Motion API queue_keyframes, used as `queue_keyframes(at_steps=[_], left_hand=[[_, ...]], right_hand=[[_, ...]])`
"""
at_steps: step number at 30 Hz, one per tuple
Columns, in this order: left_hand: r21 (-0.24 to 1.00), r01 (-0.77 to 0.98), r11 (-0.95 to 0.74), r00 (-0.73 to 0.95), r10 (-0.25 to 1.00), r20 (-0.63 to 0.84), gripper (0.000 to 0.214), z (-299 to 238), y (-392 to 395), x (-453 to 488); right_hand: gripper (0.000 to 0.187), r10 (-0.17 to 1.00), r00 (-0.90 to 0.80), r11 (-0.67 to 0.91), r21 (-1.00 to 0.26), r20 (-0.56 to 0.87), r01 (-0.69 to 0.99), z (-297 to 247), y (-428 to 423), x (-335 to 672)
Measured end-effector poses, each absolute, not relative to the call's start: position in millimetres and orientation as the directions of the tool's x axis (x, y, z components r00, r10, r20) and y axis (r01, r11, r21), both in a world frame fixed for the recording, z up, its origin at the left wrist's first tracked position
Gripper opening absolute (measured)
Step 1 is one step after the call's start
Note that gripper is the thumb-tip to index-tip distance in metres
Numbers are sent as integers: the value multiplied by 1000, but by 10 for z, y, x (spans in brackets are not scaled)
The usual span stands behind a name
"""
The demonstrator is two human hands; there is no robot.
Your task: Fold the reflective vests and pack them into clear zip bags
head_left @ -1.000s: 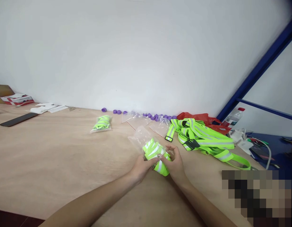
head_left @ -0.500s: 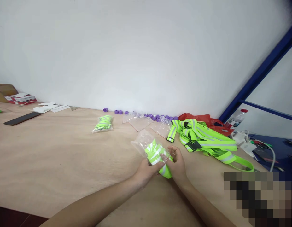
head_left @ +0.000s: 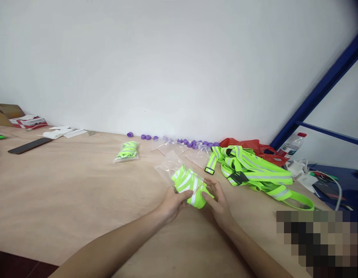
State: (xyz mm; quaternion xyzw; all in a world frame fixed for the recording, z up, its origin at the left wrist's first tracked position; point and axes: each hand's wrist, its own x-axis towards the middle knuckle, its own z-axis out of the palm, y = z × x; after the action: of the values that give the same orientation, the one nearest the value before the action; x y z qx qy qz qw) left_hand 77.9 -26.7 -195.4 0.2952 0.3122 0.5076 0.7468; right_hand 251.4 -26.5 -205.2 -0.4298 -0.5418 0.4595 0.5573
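A folded neon-green reflective strap (head_left: 193, 191) with silver stripes sits partly inside a clear plastic bag (head_left: 166, 166), its near end sticking out toward me. My left hand (head_left: 172, 202) grips the bundle from the left, thumb across the top. At the other side my right hand (head_left: 218, 199) has its thumb and fingers around the strap's near right end. Farther off lies a packed bag of green strap (head_left: 127, 150). To the right is a heap of loose reflective straps (head_left: 254, 170) with black buckles.
Purple caps (head_left: 193, 144) line the wall beside flat clear bags (head_left: 198, 156). A red plastic bag (head_left: 248, 145) and a bottle (head_left: 293, 144) stand behind the straps. At left are a dark flat bar (head_left: 29, 145), white papers (head_left: 61, 132) and a cardboard box (head_left: 6, 114).
The bundle and bag have shifted slightly left and away from me, and the strap lies flatter and more spread. Both hands still hold it; the right thumb is farther from the left thumb.
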Motion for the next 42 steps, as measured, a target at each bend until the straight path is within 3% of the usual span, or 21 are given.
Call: queue_keyframes(at_steps=[4, 7, 11, 16, 26, 35, 39, 42], left_hand=[[742, -612, 274, 243, 958, -153, 63, -1946, -235, 747], [739, -620, 264, 227, 962, -153, 63, -1966, -217, 742], [769, -568, 294, 252, 951, -178, 64, -1936, -223, 734], [783, -542, 306, 297, 941, -161, 59, -1881, -258, 746], [869, -444, 218, 214, 968, -133, 49, -2012, -248, 814], [891, -408, 197, 193, 973, -127, 46, -1988, -333, 832], [853, -479, 208, 218, 969, -114, 53, -1985, -311, 827], [772, -599, 214, 266, 962, -60, 54, -1955, -278, 799]], right_hand=[[77, 976, -180, 119, -992, 124, -40, -2031, -281, 2492], [93, 975, -198, 111, -993, 102, 30, -2019, -313, 2446], [86, 983, -91, 173, -968, 158, 181, -2035, -326, 2425], [77, 992, -39, 127, -926, 121, 356, -2002, -342, 2429], [72, 990, 37, 109, -893, 139, 437, -1956, -375, 2371], [70, 988, 47, 115, -896, 149, 429, -1986, -379, 2359], [80, 987, -34, 161, -971, 157, 178, -2041, -375, 2349], [75, 976, -101, 193, -981, 190, 12, -2074, -360, 2378]])
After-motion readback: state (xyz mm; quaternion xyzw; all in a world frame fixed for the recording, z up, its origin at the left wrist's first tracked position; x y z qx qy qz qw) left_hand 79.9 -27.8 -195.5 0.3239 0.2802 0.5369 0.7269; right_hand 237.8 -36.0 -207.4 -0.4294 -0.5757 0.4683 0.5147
